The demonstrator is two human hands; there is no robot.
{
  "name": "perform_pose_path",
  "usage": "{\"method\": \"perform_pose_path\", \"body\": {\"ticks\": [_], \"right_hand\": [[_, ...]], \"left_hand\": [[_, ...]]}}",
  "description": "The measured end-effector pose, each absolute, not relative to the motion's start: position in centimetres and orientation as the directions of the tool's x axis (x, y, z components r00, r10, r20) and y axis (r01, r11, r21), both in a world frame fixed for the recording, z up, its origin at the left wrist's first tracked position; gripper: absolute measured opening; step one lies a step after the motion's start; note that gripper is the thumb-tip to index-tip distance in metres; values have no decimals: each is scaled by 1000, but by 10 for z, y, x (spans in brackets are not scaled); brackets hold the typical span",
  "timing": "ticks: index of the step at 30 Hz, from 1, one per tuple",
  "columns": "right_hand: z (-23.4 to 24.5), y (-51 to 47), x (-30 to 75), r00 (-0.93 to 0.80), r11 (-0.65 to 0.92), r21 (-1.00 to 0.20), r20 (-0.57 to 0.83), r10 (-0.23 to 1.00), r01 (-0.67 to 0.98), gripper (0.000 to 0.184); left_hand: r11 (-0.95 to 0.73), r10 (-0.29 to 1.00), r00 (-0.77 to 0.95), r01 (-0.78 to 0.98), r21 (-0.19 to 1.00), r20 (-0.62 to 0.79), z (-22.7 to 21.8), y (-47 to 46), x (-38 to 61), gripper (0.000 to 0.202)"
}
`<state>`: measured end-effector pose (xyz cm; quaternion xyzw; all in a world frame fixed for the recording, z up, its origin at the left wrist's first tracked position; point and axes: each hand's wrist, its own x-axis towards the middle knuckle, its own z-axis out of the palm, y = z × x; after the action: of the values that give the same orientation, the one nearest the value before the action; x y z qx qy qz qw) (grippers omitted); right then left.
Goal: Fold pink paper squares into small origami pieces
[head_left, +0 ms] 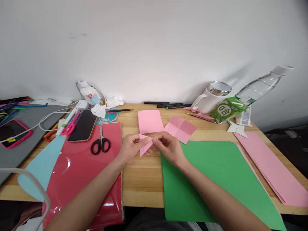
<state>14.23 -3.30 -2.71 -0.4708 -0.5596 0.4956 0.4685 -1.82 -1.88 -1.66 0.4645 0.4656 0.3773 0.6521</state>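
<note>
Both the left hand (131, 147) and the right hand (172, 149) are on one folded pink paper (145, 149), held in the middle of the desk (141, 192), between its far and near edges. It lies between the left hand's thumb, pressed flat across its top, and that hand's other fingers, partly hidden beneath. The right hand's fingers are bunched narrow at the paper's right tip, thumb and forefinger pinching it, so the two thumbs almost meet.

The folded pink paper is small, plain and light in colour, roughly triangular, with one sharp point toward the desk's near edge. A diagonal fold line runs across its face; part of the upper edge is covered by the fingers.

Just beyond it, toward the desk's far edge, lies a pink square stack (150, 121), and right of that a creased pink sheet (177, 124) whose cross-shaped folds mark off quarters. A green sheet (211, 173) reaches past the near edge on the right. On the left, black-handled scissors (100, 139) rest on a glossy red sheet (72, 163), blades toward the far edge.
</note>
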Motion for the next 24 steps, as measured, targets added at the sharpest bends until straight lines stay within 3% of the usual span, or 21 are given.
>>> {"method": "perform_pose_path", "body": {"ticks": [5,9,18,24], "right_hand": [[-27,-30,141,-116,59,-996,50,992,71,33],[-24,-29,144,-113,55,-994,44,993,92,34],[-23,-31,140,-164,-16,-1000,-20,986,25,37],[-19,-31,142,-211,-97,-994,-86,974,-46,36]], "left_hand": [[201,919,331,77,977,-215,-16,-19,-18,38],[61,965,249,101,993,-85,-16,-17,-19,44],[-65,989,144,275,959,26,-6,-23,-16,50],[-1,978,206,170,985,-35,-11,-21,-17,57]]}}
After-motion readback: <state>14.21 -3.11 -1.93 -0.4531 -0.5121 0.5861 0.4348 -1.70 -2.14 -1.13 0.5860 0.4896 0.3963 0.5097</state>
